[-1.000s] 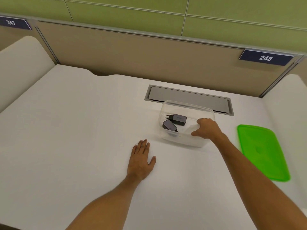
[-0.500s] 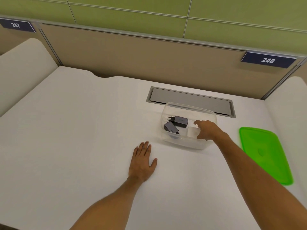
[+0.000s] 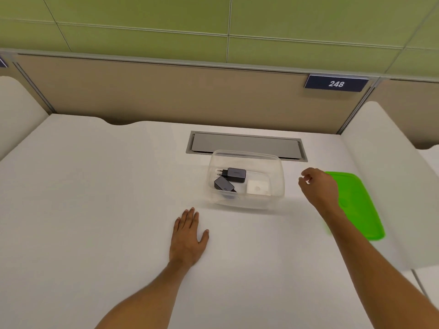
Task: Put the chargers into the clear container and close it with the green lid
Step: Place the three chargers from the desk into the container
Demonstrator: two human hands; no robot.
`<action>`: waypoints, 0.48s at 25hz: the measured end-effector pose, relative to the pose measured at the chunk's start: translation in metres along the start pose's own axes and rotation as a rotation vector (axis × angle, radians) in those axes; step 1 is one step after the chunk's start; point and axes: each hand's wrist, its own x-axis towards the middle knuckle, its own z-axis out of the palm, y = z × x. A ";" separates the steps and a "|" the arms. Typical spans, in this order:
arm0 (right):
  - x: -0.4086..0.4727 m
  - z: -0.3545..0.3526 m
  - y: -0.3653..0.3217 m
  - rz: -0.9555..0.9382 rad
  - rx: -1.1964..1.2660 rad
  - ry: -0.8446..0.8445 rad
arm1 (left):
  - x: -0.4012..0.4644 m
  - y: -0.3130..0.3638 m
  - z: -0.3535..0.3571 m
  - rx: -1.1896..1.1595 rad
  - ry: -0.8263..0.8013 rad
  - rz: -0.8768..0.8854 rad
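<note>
Hovering between the box and the lid, the right hand is empty — fingers loosely curled, thumb and forefinger a little apart, gripping nothing. It hangs over the lid's near-left corner; whether it touches the lid I cannot tell. The left hand lies flat, palm down, fingers spread on the white desk, at about 7 o'clock from the box and near it, holding nothing.

The clear box stands upright at desk centre, just in front of the grey cable hatch. Inside: one dark charger with its plug pins pointing to 9 o'clock, a second dark charger leaning against it at 7 o'clock, and a white charger at 3 o'clock of those two. No charger shows loose on the desk, so the filling step looks done; closing remains.

The green lid lies flat on the desk at 3 o'clock of the box, apart from it.

Judgement: the lid is probably thin, light plastic, somewhat flexible, smooth — lying flat, it offers little to pinch. Best taken at the near-left edge or corner, a fingertip worked under the rim. The box is likely light and may slide under pressing; the left hand is well placed to steady it.
</note>
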 end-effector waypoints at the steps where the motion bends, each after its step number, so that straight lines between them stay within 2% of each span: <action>1: -0.007 -0.001 0.014 0.056 -0.020 -0.004 | 0.000 0.000 0.000 0.004 0.002 -0.001; 6: -0.048 0.000 0.077 0.277 -0.232 -0.202 | 0.000 0.000 0.000 -0.002 0.019 0.007; 12: -0.080 -0.001 0.102 0.348 -0.303 -0.258 | 0.000 0.001 -0.001 0.014 0.002 -0.008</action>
